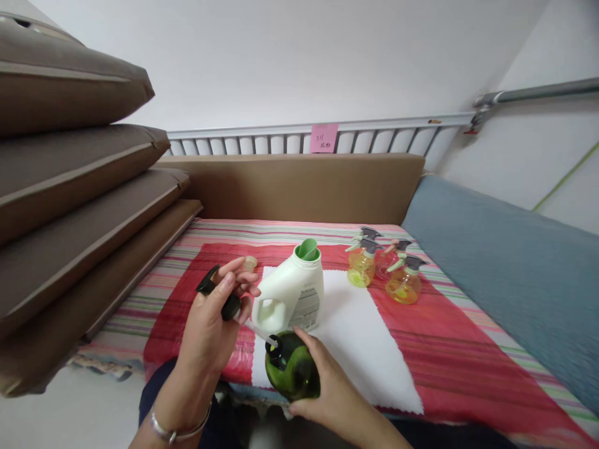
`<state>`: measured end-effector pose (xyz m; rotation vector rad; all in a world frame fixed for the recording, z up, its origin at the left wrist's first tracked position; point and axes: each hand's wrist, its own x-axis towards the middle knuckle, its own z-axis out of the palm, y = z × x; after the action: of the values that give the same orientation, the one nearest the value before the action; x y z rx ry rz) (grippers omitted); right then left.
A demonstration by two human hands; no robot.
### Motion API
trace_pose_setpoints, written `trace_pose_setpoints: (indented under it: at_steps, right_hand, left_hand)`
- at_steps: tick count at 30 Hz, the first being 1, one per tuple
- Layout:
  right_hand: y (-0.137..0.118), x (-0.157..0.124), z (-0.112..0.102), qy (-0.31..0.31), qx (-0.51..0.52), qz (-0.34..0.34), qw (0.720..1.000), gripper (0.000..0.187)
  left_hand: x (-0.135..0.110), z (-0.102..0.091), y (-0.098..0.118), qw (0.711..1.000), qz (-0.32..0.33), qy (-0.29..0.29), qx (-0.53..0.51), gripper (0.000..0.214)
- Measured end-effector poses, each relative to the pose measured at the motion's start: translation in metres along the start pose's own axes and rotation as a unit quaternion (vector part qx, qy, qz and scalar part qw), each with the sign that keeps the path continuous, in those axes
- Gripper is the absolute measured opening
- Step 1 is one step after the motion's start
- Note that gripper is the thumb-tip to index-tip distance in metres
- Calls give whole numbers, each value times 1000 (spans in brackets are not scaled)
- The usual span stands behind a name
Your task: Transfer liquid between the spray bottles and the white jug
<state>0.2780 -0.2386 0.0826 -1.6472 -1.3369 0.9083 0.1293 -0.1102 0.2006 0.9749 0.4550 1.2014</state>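
Observation:
My left hand (208, 333) is closed around a black pump top (230, 307), its nozzle sticking out past the thumb. From it a pale dip tube (259, 332) slants down to the mouth of a dark green bottle (292, 374); how deep the tube reaches inside is hidden. My right hand (330, 371) grips that bottle by its right side, near the table's front edge. Just behind the bottle stands a white detergent jug (297, 290), uncapped, with a green pouring spout (307, 249) in its opening. Beyond my left fingertips lies a small translucent cap (249, 264).
Several spray bottles (360, 268) with yellow, orange and pink tints stand at the right. A white cloth (355, 337) lies over a red sheet (449, 362) on a striped cover. Brown cushions (84, 162) are piled at the left; a blue-grey panel (505, 249) borders the right.

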Motion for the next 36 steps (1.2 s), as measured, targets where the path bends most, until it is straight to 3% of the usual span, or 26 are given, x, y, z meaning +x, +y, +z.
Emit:
trace_pose_setpoints:
  at_steps: [7, 13, 18, 23, 28, 32, 34, 36]
  right_hand:
    - [-3, 1, 3, 5, 15, -17, 1000, 105]
    - [-20, 1, 5, 12, 25, -25, 999, 109]
    - [-14, 2, 15, 8, 31, -9, 999, 111]
    - [5, 9, 25, 13, 98, -44, 994, 114]
    - [18, 13, 29, 11, 100, -50, 994, 112]
    - [22, 16, 37, 15, 100, -62, 993, 113]
    - [27, 18, 45, 19, 94, -49, 994, 106]
    - [33, 20, 56, 33, 78, -28, 996, 87]
  left_hand:
    - [-6, -2, -7, 999, 2, -16, 43, 25]
    - [-23, -1, -26, 950, -107, -153, 252, 32]
    - [-27, -11, -32, 943, -123, -165, 262, 34]
    - [-34, -25, -42, 956, -107, -174, 211, 70]
    - [-44, -35, -46, 963, -123, -166, 175, 52]
    - [-49, -47, -49, 954, -90, -172, 229, 64]
    - [-51, -56, -53, 947, -81, -173, 258, 81]
    - [-53, -69, -60, 942, -77, -175, 277, 91]
